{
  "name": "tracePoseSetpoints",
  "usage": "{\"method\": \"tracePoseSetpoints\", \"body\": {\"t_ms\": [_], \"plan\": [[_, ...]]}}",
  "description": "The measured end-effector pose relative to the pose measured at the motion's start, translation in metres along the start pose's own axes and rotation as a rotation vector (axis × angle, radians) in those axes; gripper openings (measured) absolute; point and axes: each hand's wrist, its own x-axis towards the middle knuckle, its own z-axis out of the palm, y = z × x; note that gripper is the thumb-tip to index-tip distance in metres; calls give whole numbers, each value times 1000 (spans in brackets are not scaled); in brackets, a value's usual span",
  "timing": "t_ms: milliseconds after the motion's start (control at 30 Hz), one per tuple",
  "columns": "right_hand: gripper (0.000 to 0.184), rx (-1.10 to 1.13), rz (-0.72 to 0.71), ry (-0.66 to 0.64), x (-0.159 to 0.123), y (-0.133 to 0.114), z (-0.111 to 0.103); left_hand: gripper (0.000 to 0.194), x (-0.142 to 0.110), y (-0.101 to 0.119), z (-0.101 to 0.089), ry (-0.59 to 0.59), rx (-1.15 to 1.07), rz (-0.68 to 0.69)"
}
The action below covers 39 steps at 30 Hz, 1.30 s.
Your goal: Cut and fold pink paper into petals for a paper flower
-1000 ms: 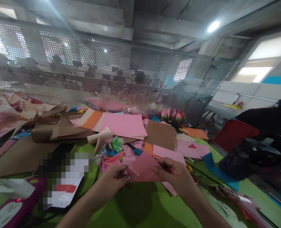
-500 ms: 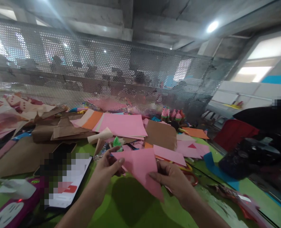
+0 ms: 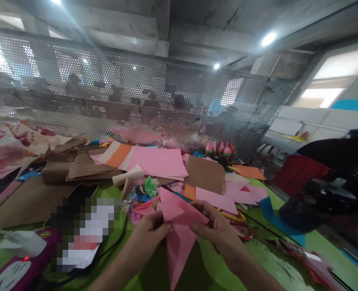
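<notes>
A folded sheet of pink paper (image 3: 180, 234) is held up between both hands above the green table (image 3: 148, 270), one pointed end toward me and another pointing away. My left hand (image 3: 151, 230) pinches its left edge, thumb on top. On the right edge, my right hand (image 3: 210, 224) grips it the same way, with the fingers partly hidden behind the paper. Past the paper lie a green plastic scrap (image 3: 150, 186) and clear wrapping. Scissors with red and yellow handles (image 3: 242, 228) rest beside my right hand, partly covered.
Pink sheets (image 3: 157, 161), a brown card (image 3: 206, 173) and brown paper (image 3: 30, 202) cover the far side. At left are a phone (image 3: 91, 238) and a purple power strip (image 3: 30, 262) with a cable. A perforated metal screen (image 3: 121, 93) stands behind. Clear plastic (image 3: 272, 258) lies at right.
The pink paper has been turned, so a long point now faces me and another points away. My left hand has shifted right and closer to my right hand. Both hands keep hold of it.
</notes>
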Motion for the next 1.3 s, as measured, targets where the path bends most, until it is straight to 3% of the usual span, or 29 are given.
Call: {"method": "tracePoseSetpoints", "body": {"t_ms": [100,233,400,533,933,1133,1300], "plan": [[42,-99,-50,-6,0,-2,-1,19,-5,1,1,-13,289,15],[34,-59,21,-73,-1,3,4,12,-10,1,4,-23,552,32],[34,96,74,8,1,12,4,22,-9,3,5,-19,423,29],[35,152,93,5,1,11,4,22,-7,1,4,6,478,54],[29,178,41,194,-2,2,2,21,-4,-4,3,14,479,29],[30,163,63,137,-2,-1,1,17,-2,-9,-1,16,455,24],[33,167,80,223,0,0,-3,21,-3,-2,-2,-32,315,16]]}}
